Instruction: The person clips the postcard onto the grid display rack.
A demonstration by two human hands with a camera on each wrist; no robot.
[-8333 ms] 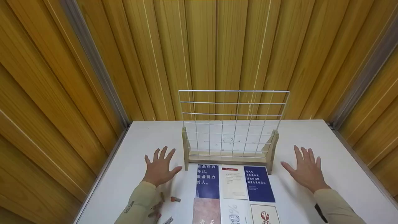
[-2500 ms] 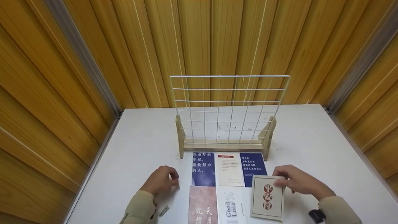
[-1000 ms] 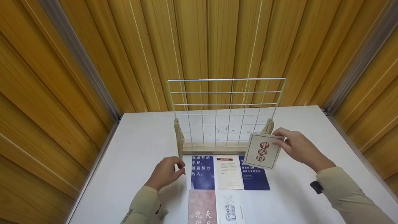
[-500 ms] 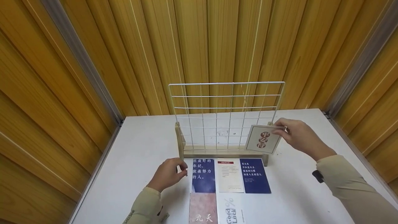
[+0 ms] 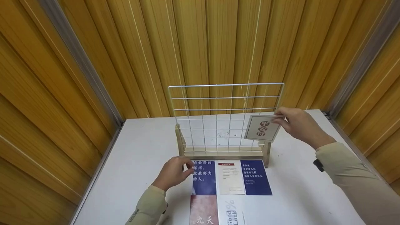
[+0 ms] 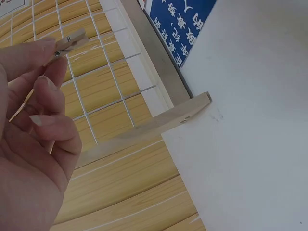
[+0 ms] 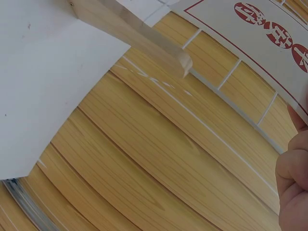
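Observation:
My right hand (image 5: 300, 125) pinches a cream card (image 5: 262, 128) with red round characters by its upper right corner. The card hangs tilted in front of the right side of the white wire grid (image 5: 223, 109). In the right wrist view the card (image 7: 250, 36) shows a dark red border, and the fingers (image 7: 293, 178) hold its edge. My left hand (image 5: 173, 172) is raised by the grid stand's left foot. Between its thumb and index finger it pinches a small wooden clothespin (image 6: 72, 42), seen in the left wrist view. The grid stands in a wooden base (image 5: 223, 153).
Flat on the white table (image 5: 140, 147) before the base lie a dark blue card (image 5: 203, 184), a cream card with a red heading (image 5: 231, 178) and another blue card (image 5: 257, 184). Nearer are a reddish card (image 5: 203, 207) and a white "Good Luck" card (image 5: 232, 206). Wood-patterned walls (image 5: 200, 47) surround the table.
The right hand has picked the cream card off the table and raised it to the grid's right side. The left hand, with the clothespin, has moved slightly right and forward.

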